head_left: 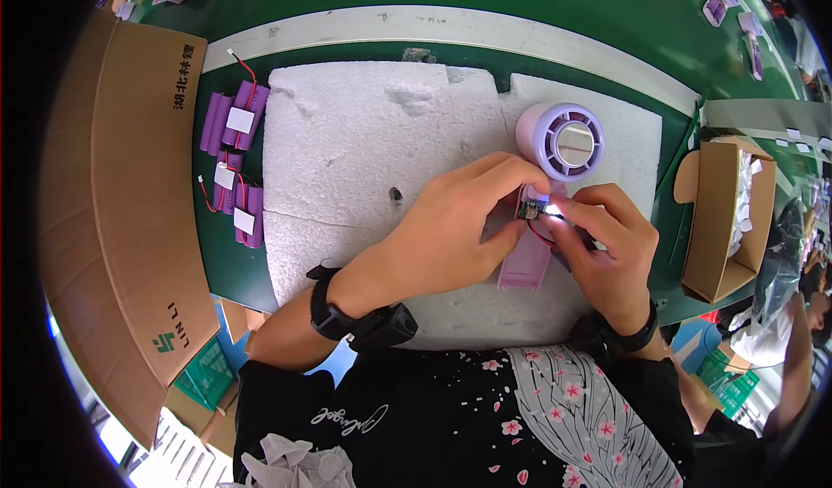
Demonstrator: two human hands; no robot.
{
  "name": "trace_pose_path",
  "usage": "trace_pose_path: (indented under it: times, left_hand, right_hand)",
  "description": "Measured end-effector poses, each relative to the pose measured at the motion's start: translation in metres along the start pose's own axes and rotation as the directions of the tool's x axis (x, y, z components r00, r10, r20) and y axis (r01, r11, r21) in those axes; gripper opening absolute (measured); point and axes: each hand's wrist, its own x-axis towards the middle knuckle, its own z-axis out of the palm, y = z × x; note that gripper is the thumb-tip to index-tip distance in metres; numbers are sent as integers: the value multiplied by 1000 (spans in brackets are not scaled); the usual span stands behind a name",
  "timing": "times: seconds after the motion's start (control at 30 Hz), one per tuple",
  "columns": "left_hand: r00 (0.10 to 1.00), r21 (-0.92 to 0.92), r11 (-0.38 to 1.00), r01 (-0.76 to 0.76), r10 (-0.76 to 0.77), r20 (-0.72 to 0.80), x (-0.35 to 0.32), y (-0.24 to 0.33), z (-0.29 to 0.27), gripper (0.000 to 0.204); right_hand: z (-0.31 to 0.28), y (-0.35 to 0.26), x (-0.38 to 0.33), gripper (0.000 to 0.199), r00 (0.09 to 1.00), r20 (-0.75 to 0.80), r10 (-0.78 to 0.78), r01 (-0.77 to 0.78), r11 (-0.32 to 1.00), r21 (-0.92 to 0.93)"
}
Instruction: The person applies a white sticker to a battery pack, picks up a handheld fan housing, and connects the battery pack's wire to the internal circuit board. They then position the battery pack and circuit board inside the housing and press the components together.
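A lilac handheld fan (542, 141) lies on the foam board, its round head away from me and its handle shell (521, 273) open toward me. At the neck sits a small circuit board (531, 210), with a bright white light glowing beside it. My left hand (442, 224) is closed on the fan's neck and the board, thumb and fingers on either side. My right hand (614, 250) pinches at the board's right edge, by the light. A red wire (542, 235) runs below the board. What the right fingertips hold is hidden by the glare and the fingers.
Several purple battery packs (249, 111) with red wires and white labels lie left of the white foam board (347, 159). A large cardboard box (139, 193) stands at far left. On the right is a smaller open carton (704, 219). Other people sit beyond it.
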Motion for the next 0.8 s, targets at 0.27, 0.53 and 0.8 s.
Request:
trace_pose_path:
  times: [0.27, 0.53, 0.8]
  left_hand:
    - [1000, -32, 999, -2, 2, 14, 0, -3, -2, 36]
    - [1000, -36, 999, 25, -24, 11, 1, -2, -1, 34]
    - [998, -66, 996, 59, -61, -25, 2, -4, 3, 29]
  right_hand:
    - [1, -4, 1, 25, 1000, 18, 1, -1, 999, -48]
    - [0, -7, 0, 25, 1000, 8, -18, 19, 994, -105]
    - [1, -10, -1, 25, 1000, 31, 0, 5, 987, -160]
